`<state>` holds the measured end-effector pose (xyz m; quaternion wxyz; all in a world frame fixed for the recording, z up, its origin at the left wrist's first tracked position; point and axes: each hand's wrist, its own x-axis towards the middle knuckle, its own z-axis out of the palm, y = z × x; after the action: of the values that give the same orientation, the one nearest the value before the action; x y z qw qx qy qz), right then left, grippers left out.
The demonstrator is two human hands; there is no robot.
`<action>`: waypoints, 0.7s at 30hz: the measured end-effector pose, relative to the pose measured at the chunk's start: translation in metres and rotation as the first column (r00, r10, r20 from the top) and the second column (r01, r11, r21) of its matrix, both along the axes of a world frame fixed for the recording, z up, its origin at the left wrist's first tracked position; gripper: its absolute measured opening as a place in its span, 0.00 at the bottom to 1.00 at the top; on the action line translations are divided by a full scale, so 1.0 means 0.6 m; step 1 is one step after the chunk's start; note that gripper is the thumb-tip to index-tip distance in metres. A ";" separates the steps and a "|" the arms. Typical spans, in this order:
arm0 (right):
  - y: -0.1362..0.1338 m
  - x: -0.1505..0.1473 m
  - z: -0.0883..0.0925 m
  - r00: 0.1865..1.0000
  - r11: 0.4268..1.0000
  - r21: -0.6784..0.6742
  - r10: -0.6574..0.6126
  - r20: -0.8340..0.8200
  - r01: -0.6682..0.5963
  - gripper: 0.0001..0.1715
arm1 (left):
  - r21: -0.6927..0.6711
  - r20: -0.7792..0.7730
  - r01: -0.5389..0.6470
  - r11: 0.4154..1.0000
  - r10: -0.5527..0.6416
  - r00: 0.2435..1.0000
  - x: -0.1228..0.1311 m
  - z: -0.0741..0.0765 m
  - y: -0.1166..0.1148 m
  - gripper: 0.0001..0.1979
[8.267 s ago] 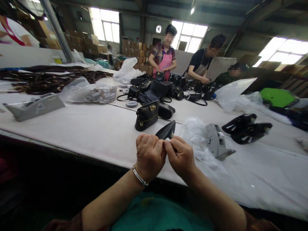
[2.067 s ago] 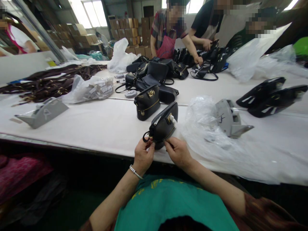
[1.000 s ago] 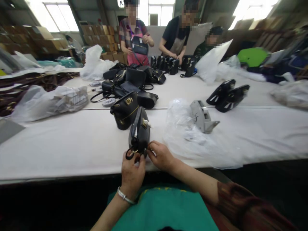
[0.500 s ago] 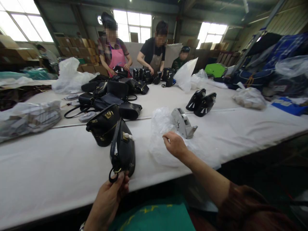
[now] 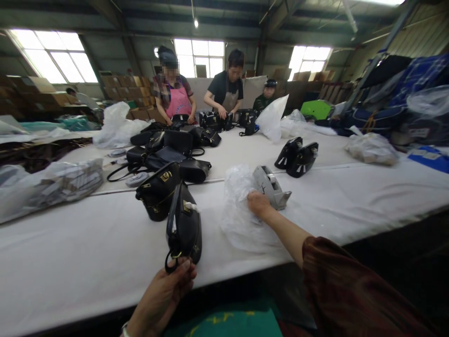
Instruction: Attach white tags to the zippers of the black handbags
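Note:
My left hand point(image 5: 164, 295) is closed on the near end of a small black bag point(image 5: 184, 229) that stands on edge at the front of the white table point(image 5: 87, 252); a white tag sticks out near its gold clasp. My right hand point(image 5: 257, 204) reaches forward and rests on a crumpled clear plastic bag point(image 5: 238, 210), right beside a grey tape dispenser point(image 5: 270, 186). Its fingers curl into the plastic. A second black bag point(image 5: 157, 189) with a gold clasp stands just behind the one I hold.
A heap of black bags point(image 5: 171, 142) lies mid-table. Two black tape dispensers point(image 5: 296, 157) sit to the right. A clear bag of tags point(image 5: 59, 182) lies on the left. Three people point(image 5: 228, 89) work at the far end, with cartons point(image 5: 119, 86) behind.
My right hand has reached further forward onto the plastic bag by the grey dispenser. My left hand keeps hold of the black bag. The view has lifted slightly.

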<state>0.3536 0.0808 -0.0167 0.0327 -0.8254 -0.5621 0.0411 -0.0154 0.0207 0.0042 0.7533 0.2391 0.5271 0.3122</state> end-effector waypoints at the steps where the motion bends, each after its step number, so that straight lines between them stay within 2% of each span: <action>1: -0.006 0.003 0.003 1.000 0.999 0.034 0.001 -0.023 0.000 0.18 | 0.007 0.000 0.005 1.000 -0.005 1.000 -0.001 0.000 0.000 0.12; 6: -0.068 0.003 0.028 0.972 0.971 0.235 0.027 -0.234 0.030 0.13 | 0.074 0.036 0.072 0.995 -0.075 0.997 -0.001 -0.001 0.004 0.17; 8: -0.103 -0.019 0.037 0.886 0.958 0.277 0.065 -0.460 0.073 0.16 | 0.090 0.035 0.098 0.991 -0.101 0.994 -0.001 -0.003 0.006 0.18; 9: -0.121 -0.038 0.041 0.771 0.955 0.276 0.093 -0.630 0.110 0.18 | 0.099 0.029 0.110 0.989 -0.113 0.993 0.000 -0.003 0.007 0.18; 10: -0.138 -0.059 0.044 0.608 0.959 0.248 0.115 -0.786 0.140 0.18 | 0.109 0.021 0.121 0.987 -0.124 0.992 0.001 -0.004 0.008 0.18; 11: -0.153 -0.084 0.046 0.445 0.968 0.206 0.122 -0.887 0.145 0.18 | 0.119 0.009 0.132 0.984 -0.134 0.991 0.002 -0.004 0.008 0.18; 12: -0.166 -0.110 0.047 0.320 0.978 0.161 0.111 -0.941 0.134 0.17 | 0.128 -0.005 0.143 0.981 -0.144 0.990 0.003 -0.004 0.007 0.18; 13: -0.176 -0.137 0.048 0.249 0.987 0.120 0.091 -0.964 0.107 0.17 | 0.138 -0.018 0.151 0.979 -0.150 0.989 0.005 -0.003 0.007 0.19; 14: -0.182 -0.162 0.047 0.213 0.993 0.087 0.069 -0.975 0.075 0.17 | 0.146 -0.032 0.155 0.977 -0.152 0.988 0.006 -0.002 0.006 0.20; 17: -0.186 -0.230 0.043 0.215 0.998 0.058 0.057 -0.975 0.001 0.16 | 0.176 -0.071 0.167 0.970 -0.157 0.985 0.010 0.000 0.004 0.20; 21: -0.173 -0.288 0.037 0.339 0.991 0.118 0.131 -0.931 -0.058 0.14 | 0.216 -0.060 0.178 0.960 -0.169 0.984 0.008 0.001 -0.001 0.19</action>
<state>0.1807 -0.0229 0.0055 0.3721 -0.6178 -0.4901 0.4896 -0.0103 0.0203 0.0049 0.7356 0.3726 0.4817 0.2965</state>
